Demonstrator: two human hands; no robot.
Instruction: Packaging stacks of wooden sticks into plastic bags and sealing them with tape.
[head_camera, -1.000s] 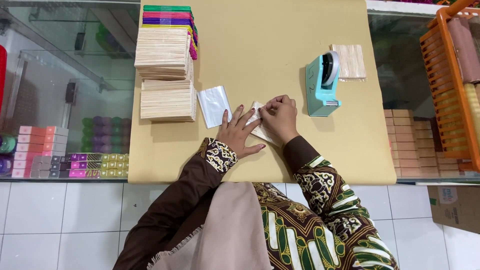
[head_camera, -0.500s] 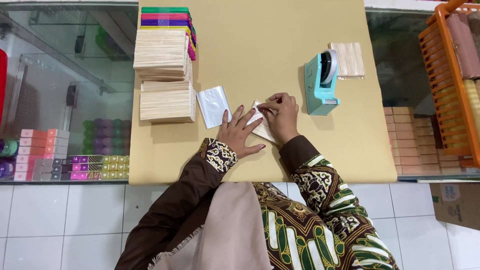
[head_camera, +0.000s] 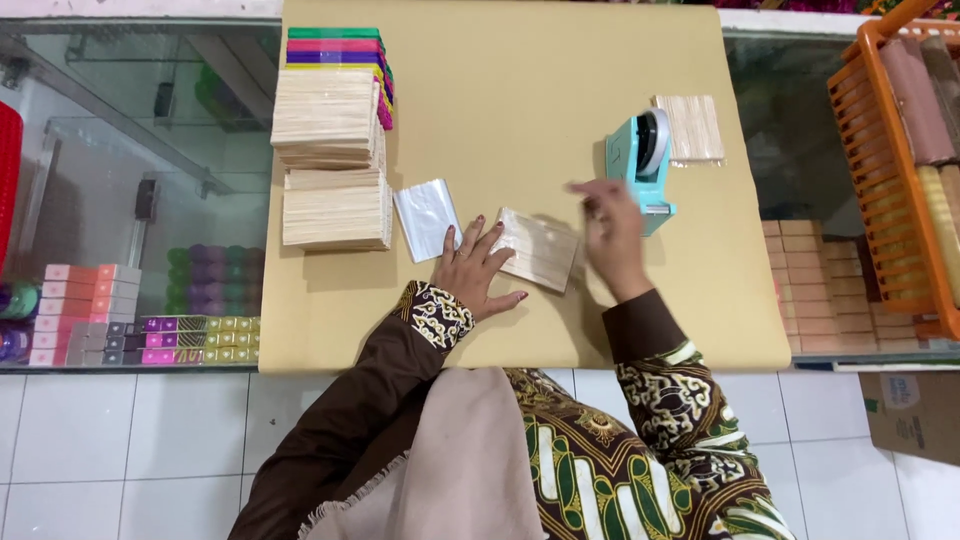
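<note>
My left hand lies flat with spread fingers on the near-left corner of a small clear-wrapped pack of pale wooden sticks on the tan board. My right hand is blurred, raised just to the right of the pack and close to the front of the teal tape dispenser; whether it holds anything cannot be made out. A stack of empty clear bags lies left of my left hand.
Tall stacks of plain wooden sticks with coloured sticks behind stand at the left. A wrapped stick pack lies behind the dispenser. An orange crate sits at the right, over a glass case with small boxes.
My right hand has left the stick pack and swung right toward the tape dispenser. My left hand stays pressed on the pack.
</note>
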